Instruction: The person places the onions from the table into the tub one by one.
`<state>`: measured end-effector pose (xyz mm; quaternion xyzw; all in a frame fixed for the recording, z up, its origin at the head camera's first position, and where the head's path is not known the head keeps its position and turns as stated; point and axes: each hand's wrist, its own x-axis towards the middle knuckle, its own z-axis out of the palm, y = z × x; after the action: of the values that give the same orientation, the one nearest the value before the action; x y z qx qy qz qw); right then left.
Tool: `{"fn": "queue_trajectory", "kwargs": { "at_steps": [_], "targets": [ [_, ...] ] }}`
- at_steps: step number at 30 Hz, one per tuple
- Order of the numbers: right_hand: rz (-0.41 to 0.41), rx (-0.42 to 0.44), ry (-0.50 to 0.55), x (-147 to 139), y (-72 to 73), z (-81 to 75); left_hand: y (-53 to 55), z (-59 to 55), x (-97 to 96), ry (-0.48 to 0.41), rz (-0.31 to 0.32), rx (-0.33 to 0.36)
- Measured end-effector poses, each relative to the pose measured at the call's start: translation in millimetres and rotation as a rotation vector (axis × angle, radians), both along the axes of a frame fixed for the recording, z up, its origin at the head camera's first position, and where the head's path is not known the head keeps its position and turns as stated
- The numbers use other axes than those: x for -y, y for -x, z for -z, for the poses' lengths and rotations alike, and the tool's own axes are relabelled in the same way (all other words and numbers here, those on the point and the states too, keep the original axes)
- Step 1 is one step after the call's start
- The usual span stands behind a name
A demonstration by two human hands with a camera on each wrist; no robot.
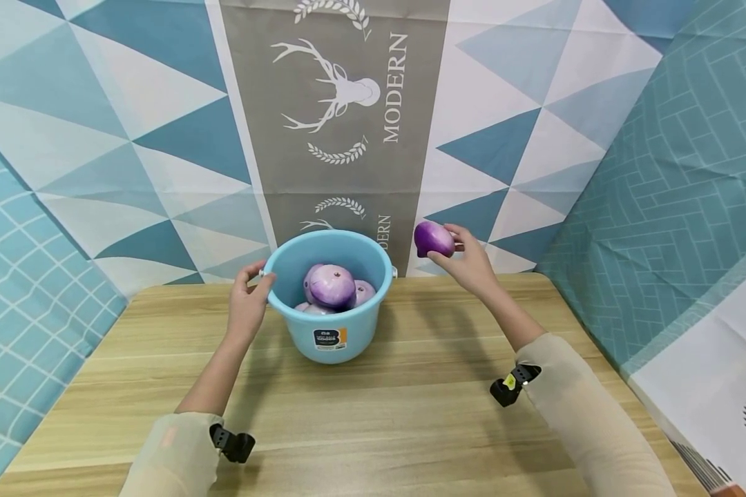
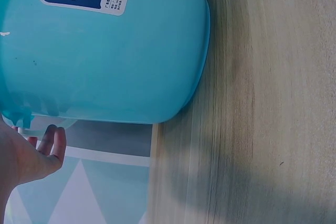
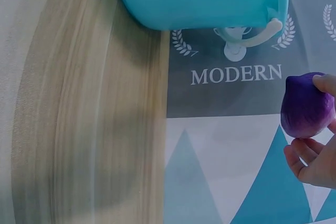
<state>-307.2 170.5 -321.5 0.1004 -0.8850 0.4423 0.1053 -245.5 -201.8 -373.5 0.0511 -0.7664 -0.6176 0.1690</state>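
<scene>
A light blue bucket [image 1: 342, 338] stands upright near the table's back edge, with several purple onions [image 1: 331, 286] inside it. My left hand [image 1: 246, 304] holds the bucket's rim at its left side, thumb over the edge; in the left wrist view that hand [image 2: 31, 161] shows beside the bucket wall [image 2: 105, 61]. Between the thumb and fingers of my right hand [image 1: 472, 262] is another purple onion [image 1: 434, 239], raised to the right of the bucket and apart from it. The right wrist view shows this onion [image 3: 307, 106] with its pointed end toward the bucket.
The wood-grain table [image 1: 373, 428] runs back to a patterned wall covering [image 1: 342, 159]. A pale handle [image 3: 257, 38] hangs at the bucket's right side. Tiled-pattern sheets [image 1: 31, 255] close off the left and right sides.
</scene>
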Motion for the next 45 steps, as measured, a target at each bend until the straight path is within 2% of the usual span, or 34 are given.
{"fn": "queue_trajectory", "kwargs": {
  "at_steps": [7, 15, 23, 45],
  "targets": [
    [-0.026, -0.016, 0.007, 6, -2.7, -7.8, -1.0, -0.3, 0.7, 0.009, -0.001, 0.008],
    [-0.065, -0.073, 0.018, 22, -1.0, -19.1, -1.4, -0.6, 2.1, 0.016, -0.012, 0.009],
    [-0.1, -0.054, 0.033, 38, -3.8, -26.7, -2.0, -0.7, 2.3, 0.023, -0.01, 0.013],
    [-0.18, -0.082, 0.049, 75, -1.4, -31.1, 0.2, 1.3, 2.2, 0.018, -0.004, 0.023]
  ]
}}
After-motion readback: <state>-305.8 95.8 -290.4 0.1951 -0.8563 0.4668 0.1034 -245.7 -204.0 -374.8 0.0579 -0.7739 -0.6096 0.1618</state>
